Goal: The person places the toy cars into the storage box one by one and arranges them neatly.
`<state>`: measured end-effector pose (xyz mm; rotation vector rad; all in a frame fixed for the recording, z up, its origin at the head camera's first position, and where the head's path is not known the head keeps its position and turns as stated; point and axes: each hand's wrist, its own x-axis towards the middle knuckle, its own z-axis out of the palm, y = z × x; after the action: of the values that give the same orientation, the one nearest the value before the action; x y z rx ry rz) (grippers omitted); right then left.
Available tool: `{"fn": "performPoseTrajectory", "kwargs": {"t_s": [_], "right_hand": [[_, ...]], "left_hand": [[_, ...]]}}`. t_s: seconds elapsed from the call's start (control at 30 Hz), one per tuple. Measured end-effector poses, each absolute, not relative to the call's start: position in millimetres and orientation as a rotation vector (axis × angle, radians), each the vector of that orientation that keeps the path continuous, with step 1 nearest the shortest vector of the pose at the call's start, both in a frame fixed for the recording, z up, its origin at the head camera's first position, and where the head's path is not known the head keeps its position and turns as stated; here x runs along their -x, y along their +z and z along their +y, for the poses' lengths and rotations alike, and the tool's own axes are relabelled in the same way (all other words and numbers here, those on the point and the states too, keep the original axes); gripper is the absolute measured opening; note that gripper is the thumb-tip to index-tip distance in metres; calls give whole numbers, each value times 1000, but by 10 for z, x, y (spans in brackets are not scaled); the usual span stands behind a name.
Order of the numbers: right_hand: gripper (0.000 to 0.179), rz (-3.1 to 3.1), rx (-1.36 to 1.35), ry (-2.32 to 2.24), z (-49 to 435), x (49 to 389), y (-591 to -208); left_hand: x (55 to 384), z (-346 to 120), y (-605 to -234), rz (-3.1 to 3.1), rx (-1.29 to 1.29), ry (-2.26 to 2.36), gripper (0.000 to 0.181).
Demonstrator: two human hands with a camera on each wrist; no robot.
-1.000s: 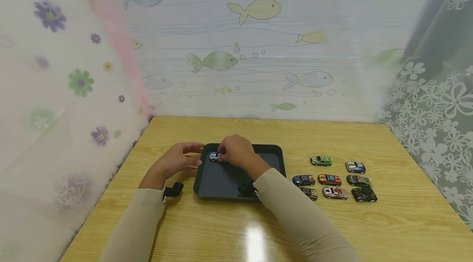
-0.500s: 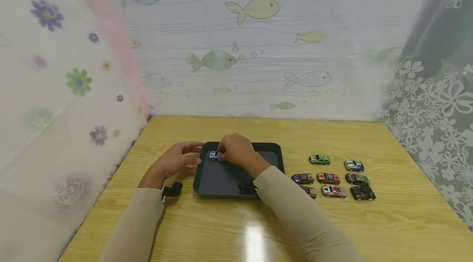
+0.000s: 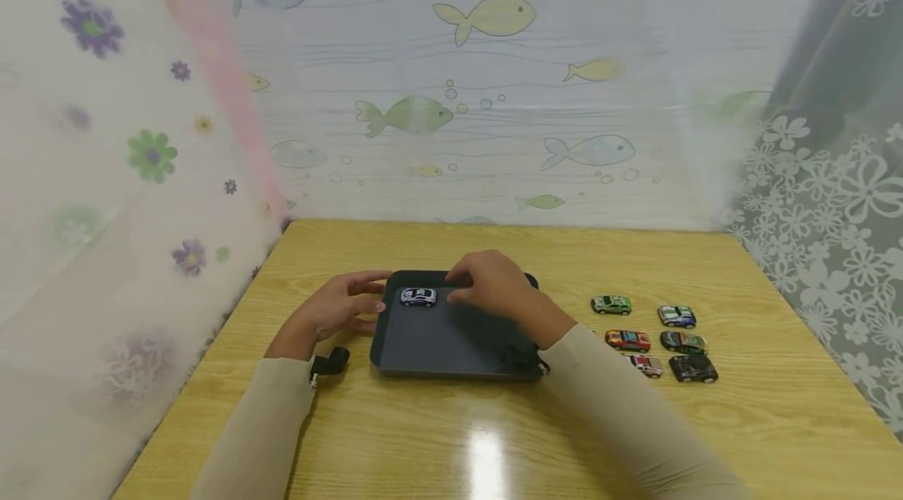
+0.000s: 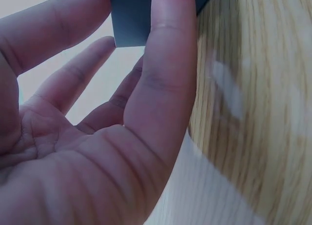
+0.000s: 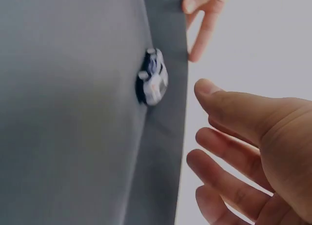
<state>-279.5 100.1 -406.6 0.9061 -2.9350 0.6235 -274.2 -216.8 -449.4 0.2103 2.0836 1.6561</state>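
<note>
- Dark grey rectangular tray, lying just below the centre of the head frame on a wood-grain table.
- White-and-black toy car: upright on its wheels inside the tray, in its upper left part; slightly blurred in the right wrist view.
- Left hand: left of the tray in the frame, fingers spread, with the thumb and fingertips at the tray's left wall.
- Right hand: over the tray's upper right part, thumb and fingers parted, apart from the white-and-black toy car and to its right.
- On the table, right of centre in the frame, 6 more toy cars show in a loose group: a green car and a white-and-blue car uppermost, a red-and-orange car and a dark multicoloured car beneath them, a red-and-white car and a black car lowest.
- The right beige sleeve runs to the lower right and partly covers the red-and-white car; the left beige sleeve runs to the lower left.
- Fish-printed sheet across the upper centre; flower-printed sheet along the left edge.
</note>
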Motion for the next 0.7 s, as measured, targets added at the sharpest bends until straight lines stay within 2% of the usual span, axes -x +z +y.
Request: {"fn": "performPoseTrajectory", "kwargs": {"t_s": [0.37, 0.7], "right_hand": [[38, -2855, -825, 654, 1760, 2509, -3921], [33, -2838, -753, 697, 2471, 2251, -4083]], "left_hand": [[2721, -2185, -4472, 2093, -213, 1662, 65], [2755, -2181, -4521, 2087, -254, 1656, 65]]}}
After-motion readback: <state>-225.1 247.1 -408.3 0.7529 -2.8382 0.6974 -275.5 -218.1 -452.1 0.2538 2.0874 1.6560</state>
